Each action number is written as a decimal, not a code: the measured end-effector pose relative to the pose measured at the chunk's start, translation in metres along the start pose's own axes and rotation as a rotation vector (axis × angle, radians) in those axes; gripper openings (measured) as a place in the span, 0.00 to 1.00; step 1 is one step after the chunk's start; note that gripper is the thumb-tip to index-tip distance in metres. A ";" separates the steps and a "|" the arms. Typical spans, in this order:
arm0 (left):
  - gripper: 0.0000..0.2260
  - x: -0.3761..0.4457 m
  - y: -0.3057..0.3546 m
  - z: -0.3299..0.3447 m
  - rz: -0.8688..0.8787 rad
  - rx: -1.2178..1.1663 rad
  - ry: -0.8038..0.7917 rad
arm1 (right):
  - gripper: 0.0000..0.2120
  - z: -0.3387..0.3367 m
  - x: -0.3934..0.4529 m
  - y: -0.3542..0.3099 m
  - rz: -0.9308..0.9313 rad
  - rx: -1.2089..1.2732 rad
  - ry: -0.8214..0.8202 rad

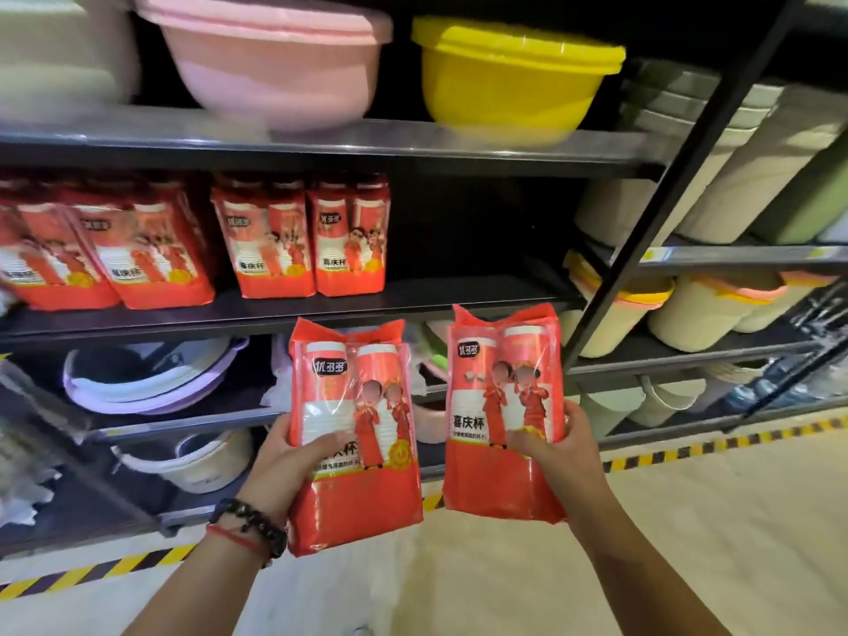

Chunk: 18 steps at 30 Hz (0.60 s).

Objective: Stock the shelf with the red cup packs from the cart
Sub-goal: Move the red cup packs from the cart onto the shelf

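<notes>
- Two red cup packs in the air in front of the shelving, one per hand, both upright, label side to camera, close but apart.
- Left hand [293, 452] grips the left pack [355, 433] at mid-height: thumb across the front, fingers curled behind.
- Right hand [557, 447] grips the right pack [502, 410] the same way, held a little higher.
- Both packs sit below the front edge of the middle shelf [459, 296], not yet on it.
- Stocked packs [303, 236] stand in a row on that shelf's left and centre; dark gap to their right looks like the free spot.
- Pink basin [266, 62] and yellow basin [514, 75] on the shelf above; pale bins [716, 305] in the next bay.
- Cart not in view.
- Risk: soft film wrap, one-handed mid grips, so a pack could slip or sag on the lift.
- Risk: pack top could catch the shelf edge or nudge the standing row over; a narrow base may tip on release.
</notes>
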<state>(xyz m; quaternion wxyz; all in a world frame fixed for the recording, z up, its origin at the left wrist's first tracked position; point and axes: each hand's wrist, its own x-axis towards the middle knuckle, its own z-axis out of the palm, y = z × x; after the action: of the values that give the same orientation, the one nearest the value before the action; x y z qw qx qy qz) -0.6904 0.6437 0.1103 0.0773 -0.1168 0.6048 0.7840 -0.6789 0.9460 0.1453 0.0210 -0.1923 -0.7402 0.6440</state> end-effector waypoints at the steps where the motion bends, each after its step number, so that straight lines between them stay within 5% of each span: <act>1: 0.39 0.013 0.004 0.000 -0.005 -0.013 -0.009 | 0.34 0.005 0.007 -0.005 -0.002 -0.005 0.006; 7: 0.42 0.086 0.030 0.011 -0.029 -0.002 -0.051 | 0.39 0.016 0.048 -0.026 -0.050 -0.001 0.073; 12: 0.30 0.140 0.045 0.039 -0.011 0.018 -0.077 | 0.41 0.002 0.097 -0.042 -0.094 0.032 0.144; 18: 0.40 0.206 0.056 0.082 0.023 0.077 -0.079 | 0.37 -0.024 0.178 -0.052 -0.111 0.083 0.141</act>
<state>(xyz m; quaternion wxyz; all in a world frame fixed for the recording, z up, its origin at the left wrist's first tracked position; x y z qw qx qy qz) -0.9100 0.7048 0.1250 0.0964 -0.0759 0.6324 0.7649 -0.8500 1.0186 0.1609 0.1165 -0.1947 -0.7192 0.6567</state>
